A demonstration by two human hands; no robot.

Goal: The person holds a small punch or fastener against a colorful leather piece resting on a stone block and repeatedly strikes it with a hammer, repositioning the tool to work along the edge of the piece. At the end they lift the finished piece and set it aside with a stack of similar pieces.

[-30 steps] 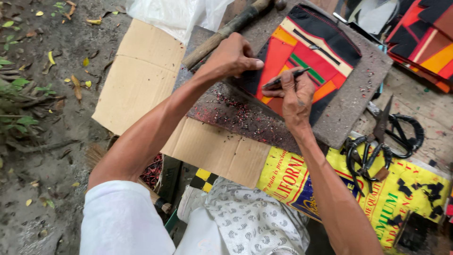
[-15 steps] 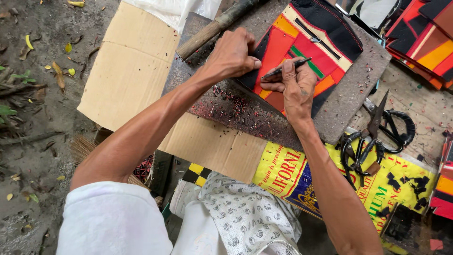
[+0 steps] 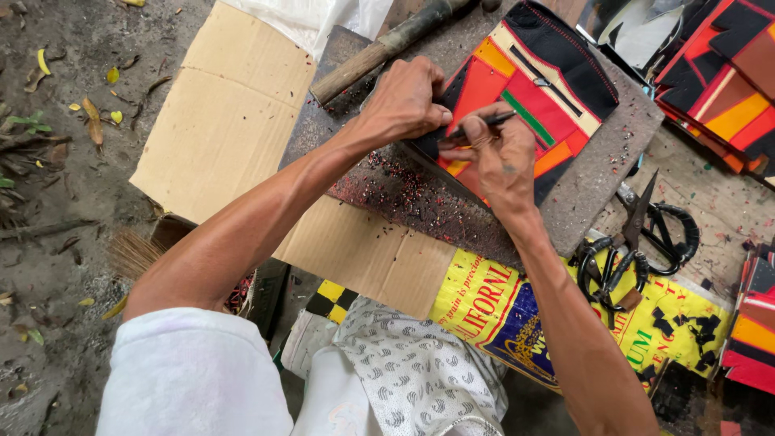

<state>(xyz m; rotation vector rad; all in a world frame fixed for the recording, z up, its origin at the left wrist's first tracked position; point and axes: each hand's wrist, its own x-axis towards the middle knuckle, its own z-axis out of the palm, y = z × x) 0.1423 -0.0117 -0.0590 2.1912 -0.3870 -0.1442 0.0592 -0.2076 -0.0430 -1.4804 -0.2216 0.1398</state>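
Starting at the left, I see a flat cardboard sheet (image 3: 226,121) on the dirt ground, with a wooden-handled tool (image 3: 379,50) lying along its upper edge. Next comes my left hand (image 3: 404,101), fingers curled down and pressing on the near corner of the patchwork pouch (image 3: 533,97), pinning it flat. The pouch, in red, orange, green and black panels with a dark zip, lies on the grey speckled slab (image 3: 420,194) that serves as my worktop. My right hand (image 3: 500,157) is clenched round a thin dark tool (image 3: 478,127), its tip at the pouch's edge just beside my left fingertips. I judge this the marking or trimming step along that edge; the next stroke wants the left hand firm and the tool kept on its line. Further right, black scissors (image 3: 642,242) rest near a yellow printed sack (image 3: 484,299).
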